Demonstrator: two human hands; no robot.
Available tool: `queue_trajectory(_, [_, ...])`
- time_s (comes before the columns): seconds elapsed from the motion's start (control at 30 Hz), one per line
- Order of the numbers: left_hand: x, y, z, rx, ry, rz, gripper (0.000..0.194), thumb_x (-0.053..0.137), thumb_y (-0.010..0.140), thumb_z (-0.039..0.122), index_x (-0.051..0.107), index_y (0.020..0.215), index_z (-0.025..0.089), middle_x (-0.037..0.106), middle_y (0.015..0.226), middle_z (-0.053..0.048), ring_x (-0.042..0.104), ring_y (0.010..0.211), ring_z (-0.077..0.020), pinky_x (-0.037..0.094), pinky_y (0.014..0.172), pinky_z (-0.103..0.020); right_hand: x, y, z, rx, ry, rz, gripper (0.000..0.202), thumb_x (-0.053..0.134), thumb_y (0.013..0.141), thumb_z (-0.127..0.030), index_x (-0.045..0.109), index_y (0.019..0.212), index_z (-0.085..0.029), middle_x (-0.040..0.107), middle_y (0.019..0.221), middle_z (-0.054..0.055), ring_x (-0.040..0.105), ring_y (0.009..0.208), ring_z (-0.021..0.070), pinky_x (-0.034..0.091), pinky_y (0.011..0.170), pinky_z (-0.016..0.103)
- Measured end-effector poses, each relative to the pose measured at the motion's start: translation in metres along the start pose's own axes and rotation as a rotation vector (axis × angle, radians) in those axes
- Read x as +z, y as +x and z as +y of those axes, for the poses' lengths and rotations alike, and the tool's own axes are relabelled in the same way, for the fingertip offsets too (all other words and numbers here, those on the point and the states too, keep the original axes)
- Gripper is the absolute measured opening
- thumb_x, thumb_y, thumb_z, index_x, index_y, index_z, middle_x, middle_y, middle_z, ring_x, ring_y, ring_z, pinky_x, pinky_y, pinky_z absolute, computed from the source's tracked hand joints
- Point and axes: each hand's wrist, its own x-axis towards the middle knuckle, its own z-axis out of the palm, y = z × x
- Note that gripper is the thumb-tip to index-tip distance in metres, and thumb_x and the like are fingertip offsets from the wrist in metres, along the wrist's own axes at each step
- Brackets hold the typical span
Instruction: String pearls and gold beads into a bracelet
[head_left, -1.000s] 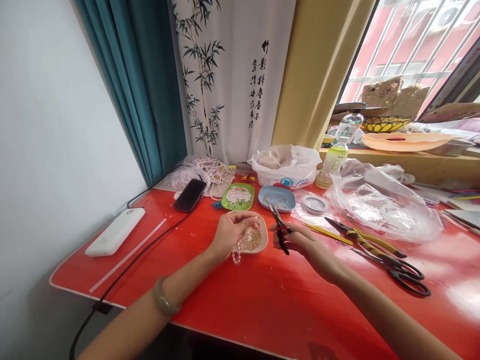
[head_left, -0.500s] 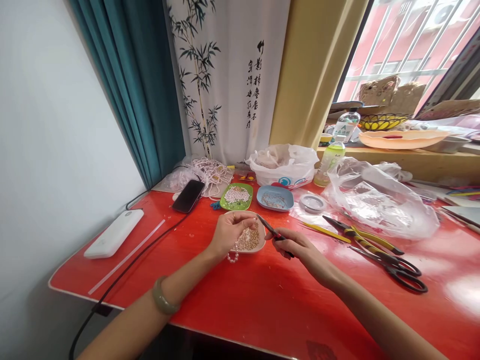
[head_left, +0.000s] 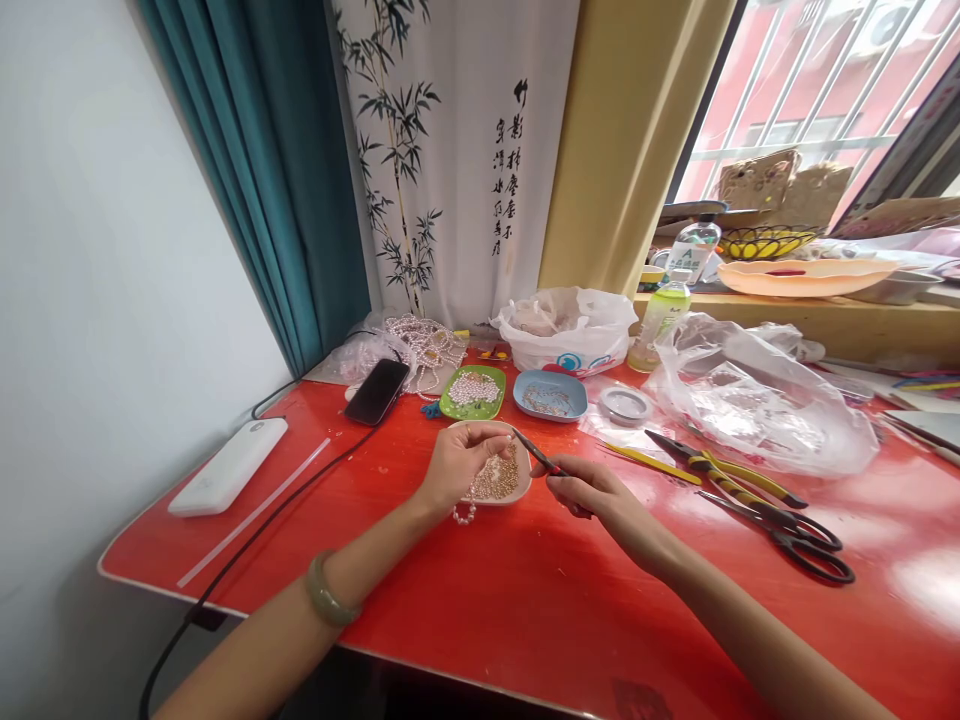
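Observation:
My left hand [head_left: 459, 462] is closed in a pinch on a strand of pearl beads [head_left: 465, 513], whose looped end hangs below the palm. Slim dark pliers [head_left: 532, 449] are in my right hand [head_left: 589, 484], with the fingers wrapped round the handles. Their tips point up and left, close to my left fingertips; whether they grip anything there is too small to tell. Under my left hand stands a pale dish [head_left: 526, 478] of gold beads [head_left: 496, 482], partly hidden by the hand. Behind it are a green dish [head_left: 451, 412] of pearly beads and a blue dish [head_left: 577, 408] of small metal pieces.
Yellow tweezers [head_left: 660, 466], yellow-handled pliers [head_left: 716, 475] and black scissors [head_left: 795, 540] lie to the right, before a clear plastic bag [head_left: 765, 420]. A phone [head_left: 377, 392], white power bank [head_left: 229, 468] and black cable [head_left: 281, 508] occupy the left. A bottle [head_left: 660, 325] stands behind.
My right fingers have closed further round the pliers' handles, which show less now. The left hand stays almost still, and the hanging loop has shifted very slightly.

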Motion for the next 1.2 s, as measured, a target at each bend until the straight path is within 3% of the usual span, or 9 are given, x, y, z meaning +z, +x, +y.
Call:
queue_trajectory(0.17, [0.000,0.000,-0.001,0.009,0.020,0.010,0.016,0.063,0.066,0.028,0.067,0.071,0.014,0.061,0.060,0.000,0.046,0.048,-0.0075,0.035,0.049,-0.020,0.000,0.002,0.002,-0.051,-0.135,0.043,0.020,0.045,0.075,-0.032,0.058,0.082,-0.019,0.034,0.055,-0.004,0.031,0.050,0.0103,0.024,0.047,0.024])
queue_trajectory(0.5, [0.002,-0.004,0.001,-0.004,0.029,0.041,0.019,0.063,0.066,0.032,0.064,0.062,0.013,0.056,0.054,0.002,0.037,0.043,-0.0052,0.030,0.045,-0.019,0.003,0.002,0.011,-0.255,-0.498,0.132,0.021,0.038,0.081,-0.027,0.055,0.087,-0.017,0.055,0.069,0.002,0.048,0.060,0.0147,0.036,0.055,0.026])
queue_trajectory(0.7, [0.005,-0.007,0.001,-0.035,0.013,0.049,0.020,0.063,0.066,0.032,0.064,0.064,0.012,0.056,0.054,0.002,0.033,0.041,-0.0041,0.025,0.042,-0.019,0.008,-0.001,0.019,-0.367,-1.104,0.445,0.030,0.034,0.084,-0.027,0.058,0.097,-0.015,0.056,0.076,0.010,0.051,0.067,0.0201,0.030,0.053,0.028])
queue_trajectory(0.77, [0.006,-0.007,0.002,-0.047,0.004,0.042,0.021,0.063,0.066,0.033,0.064,0.064,0.012,0.056,0.055,0.002,0.030,0.039,-0.0032,0.023,0.040,-0.019,0.008,-0.001,0.019,-0.378,-1.159,0.502,0.031,0.033,0.085,-0.028,0.058,0.100,-0.017,0.056,0.077,0.010,0.051,0.073,0.0222,0.031,0.056,0.029])
queue_trajectory(0.87, [0.007,-0.006,0.004,-0.073,-0.057,0.028,0.022,0.064,0.065,0.034,0.064,0.068,0.012,0.057,0.056,0.002,0.027,0.038,-0.0020,0.018,0.038,-0.019,0.008,-0.001,0.015,-0.353,-0.880,0.437,0.029,0.040,0.082,-0.033,0.057,0.100,-0.018,0.056,0.082,0.009,0.051,0.075,0.0213,0.034,0.059,0.029])
queue_trajectory(1.07, [0.005,-0.002,0.006,-0.090,-0.211,0.040,0.020,0.067,0.063,0.030,0.064,0.071,0.011,0.058,0.057,0.001,0.024,0.037,-0.0004,0.014,0.037,-0.018,0.007,-0.002,0.006,0.013,0.360,-0.123,0.030,0.043,0.079,-0.038,0.058,0.086,-0.014,0.050,0.062,0.001,0.050,0.053,0.0125,0.042,0.055,0.029])
queue_trajectory(1.2, [0.005,-0.002,0.006,-0.103,-0.283,0.013,0.020,0.069,0.061,0.027,0.065,0.072,0.011,0.058,0.056,0.002,0.026,0.037,0.0000,0.015,0.037,-0.017,0.007,-0.002,0.006,0.161,0.719,-0.301,0.028,0.044,0.079,-0.035,0.061,0.084,-0.013,0.052,0.062,0.001,0.052,0.050,0.0113,0.046,0.051,0.028])
